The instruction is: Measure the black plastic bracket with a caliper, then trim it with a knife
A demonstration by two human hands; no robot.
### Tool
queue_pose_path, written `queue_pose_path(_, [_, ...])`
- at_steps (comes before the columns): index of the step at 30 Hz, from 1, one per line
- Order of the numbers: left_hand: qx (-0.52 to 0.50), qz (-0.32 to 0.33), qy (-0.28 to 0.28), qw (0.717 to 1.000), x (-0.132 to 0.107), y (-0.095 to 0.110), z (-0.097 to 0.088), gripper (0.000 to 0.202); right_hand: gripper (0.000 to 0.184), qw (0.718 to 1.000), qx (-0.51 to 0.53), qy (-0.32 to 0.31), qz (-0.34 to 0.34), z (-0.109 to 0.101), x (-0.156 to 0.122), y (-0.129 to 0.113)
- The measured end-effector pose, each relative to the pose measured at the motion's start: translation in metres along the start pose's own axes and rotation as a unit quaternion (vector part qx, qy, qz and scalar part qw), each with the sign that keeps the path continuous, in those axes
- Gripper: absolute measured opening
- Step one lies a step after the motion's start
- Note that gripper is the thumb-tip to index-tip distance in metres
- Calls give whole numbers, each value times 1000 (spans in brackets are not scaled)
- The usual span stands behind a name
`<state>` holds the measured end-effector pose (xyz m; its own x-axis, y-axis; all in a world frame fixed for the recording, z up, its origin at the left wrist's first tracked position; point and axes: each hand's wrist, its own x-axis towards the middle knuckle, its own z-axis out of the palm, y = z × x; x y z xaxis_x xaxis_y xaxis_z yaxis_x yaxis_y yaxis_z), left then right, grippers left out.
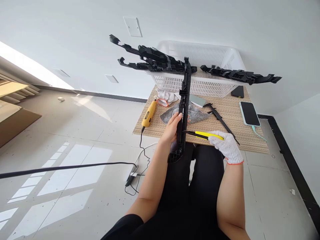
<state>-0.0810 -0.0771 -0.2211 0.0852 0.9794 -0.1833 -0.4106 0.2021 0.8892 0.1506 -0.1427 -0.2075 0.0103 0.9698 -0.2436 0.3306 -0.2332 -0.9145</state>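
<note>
— What sits furthest left on the small wooden table point(225, 115)?

— A yellow rotary tool point(149, 114), lying near the left edge with its black cord dropping to the floor. Just right of it is a crumpled white glove point(167, 97) with an orange cuff, then a grey cloth point(193, 114).

— And the bare hand?

— The left hand point(173, 128) is wrapped around a long black plastic trim part point(183, 110), fingers curled on its left side near the table's front edge. The part runs from the person's lap up across the cloth, its far end leaning on the white plastic basket point(200, 63).

— The other hand?

— The right hand point(226, 143), in a white knit glove, is closed on a yellow utility knife point(206, 134). The knife points left, its tip meeting the right edge of the trim part.

— Anything beyond that?

— Black calipers point(220, 118) lie just behind the knife. Further right lies a smartphone point(249, 113) on a cable, another dark phone point(237, 91) by the basket. More black trim parts point(152, 60) rest across the basket's rim, sticking out on both sides.
</note>
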Motion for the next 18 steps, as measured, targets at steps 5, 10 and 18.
queue_pose_path(5, [2, 9, -9, 1000, 0, 0, 0, 33, 47, 998, 22, 63, -9, 5, 1, 4])
queue_pose_path(10, [6, 19, -22, 1000, 0, -1, 0, 34, 51, 997, 46, 56, 21, 8, 3, 2])
queue_pose_path(18, [-2, 17, -12, 1000, 1, 0, 0, 30, 48, 996, 69, 40, 35, 5, 3, -3])
